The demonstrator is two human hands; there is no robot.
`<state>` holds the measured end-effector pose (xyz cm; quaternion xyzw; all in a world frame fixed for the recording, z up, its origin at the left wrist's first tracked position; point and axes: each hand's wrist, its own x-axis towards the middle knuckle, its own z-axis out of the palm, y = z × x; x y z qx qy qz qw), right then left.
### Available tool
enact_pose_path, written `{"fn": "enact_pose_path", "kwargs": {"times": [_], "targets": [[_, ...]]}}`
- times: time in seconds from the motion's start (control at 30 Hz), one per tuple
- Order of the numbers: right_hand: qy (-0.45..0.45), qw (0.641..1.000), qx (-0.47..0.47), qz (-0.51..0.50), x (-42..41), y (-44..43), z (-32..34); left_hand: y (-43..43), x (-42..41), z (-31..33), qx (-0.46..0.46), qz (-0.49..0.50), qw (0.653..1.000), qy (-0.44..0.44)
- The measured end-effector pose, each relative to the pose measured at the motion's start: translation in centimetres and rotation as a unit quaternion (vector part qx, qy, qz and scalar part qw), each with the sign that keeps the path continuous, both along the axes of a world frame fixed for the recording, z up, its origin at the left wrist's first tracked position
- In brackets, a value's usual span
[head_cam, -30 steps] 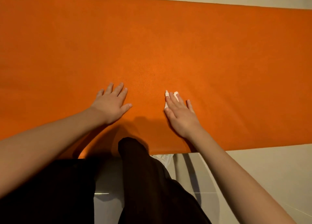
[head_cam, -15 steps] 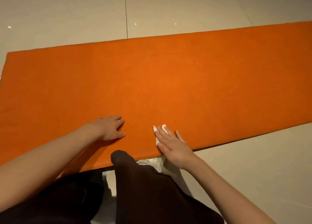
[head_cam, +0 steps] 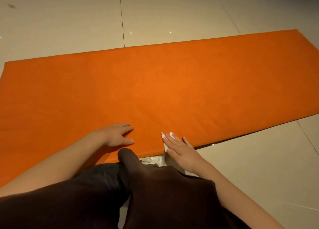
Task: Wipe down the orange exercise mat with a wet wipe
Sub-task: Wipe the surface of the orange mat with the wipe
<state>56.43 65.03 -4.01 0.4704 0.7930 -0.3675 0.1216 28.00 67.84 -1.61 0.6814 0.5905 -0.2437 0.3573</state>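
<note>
Orange mat (head_cam: 172, 90), laid flat on the pale tiled floor (head_cam: 250, 177), its long near edge directly in front of the kneeling person. The surface is even and matt, with faint creases fanning out near the middle. No dirt or damp streak can be made out in this light.

White wet wipe (head_cam: 165, 146), at the mat's near edge, pressed flat beneath the straight fingers of the right hand (head_cam: 179, 149); only its corners show past the fingertips. The flat press probably spreads the load so the wipe sweeps a broad band.

Left hand (head_cam: 117, 134), palm down on the mat with fingers extended, holding nothing and set apart from the right. It likely braces the body and stops the mat sliding.

A dark-trousered knee (head_cam: 128, 157) meets the mat's edge between the hands. Just beside it a crumpled white object (head_cam: 153, 159) lies on the floor; what it is cannot be told.
</note>
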Motion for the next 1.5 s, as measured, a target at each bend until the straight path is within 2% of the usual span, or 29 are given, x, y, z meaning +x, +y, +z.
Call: {"fn": "enact_pose_path", "kwargs": {"times": [0.17, 0.4, 0.57, 0.7, 0.83, 0.97, 1.07, 1.2, 1.27, 1.4, 1.5], "targets": [[-0.023, 0.999, 0.002, -0.036, 1.0, 2.4, 0.8, -0.3, -0.6, -0.6, 0.003, 0.038, 0.998, -0.042], [0.021, 0.997, -0.079, 0.010, 2.1, 4.7, 1.1, 0.9, -0.5, -1.3, 0.020, 0.086, 0.994, -0.066], [0.047, 0.994, -0.085, 0.044, 3.5, 4.6, 0.9, 2.8, 2.9, -3.4, 0.095, 0.101, 0.990, -0.007], [0.002, 0.999, -0.025, 0.048, 4.1, 5.4, 0.5, 1.8, 4.8, -5.7, 0.144, 0.129, 0.981, 0.013], [-0.039, 0.999, 0.025, -0.014, 1.7, 7.5, -1.3, 1.5, 4.6, -6.3, 0.173, 0.132, 0.976, 0.014], [0.018, 0.998, 0.010, 0.059, 0.8, 5.9, -1.1, 1.1, 4.8, -6.4, 0.178, 0.133, 0.975, 0.013], [0.009, 0.996, 0.015, 0.085, 1.9, 6.7, -0.8, 2.1, 4.3, -6.0, 0.180, 0.129, 0.975, 0.003], [-0.075, 0.995, 0.054, 0.024, 0.3, 10.5, -2.0, 5.2, 3.8, -6.4, 0.173, 0.136, 0.976, 0.005], [-0.072, 0.996, 0.052, -0.002, -1.2, 10.6, -2.3, 5.3, 4.0, -7.1, 0.167, 0.142, 0.975, 0.018], [-0.016, 0.994, 0.064, 0.083, -1.4, 7.9, -1.6, 4.1, 4.4, -8.0, 0.196, 0.148, 0.969, 0.013], [-0.045, 0.991, 0.079, 0.094, 0.0, 10.1, -2.0, 4.4, 4.2, -8.0, 0.191, 0.147, 0.971, 0.009]]}}
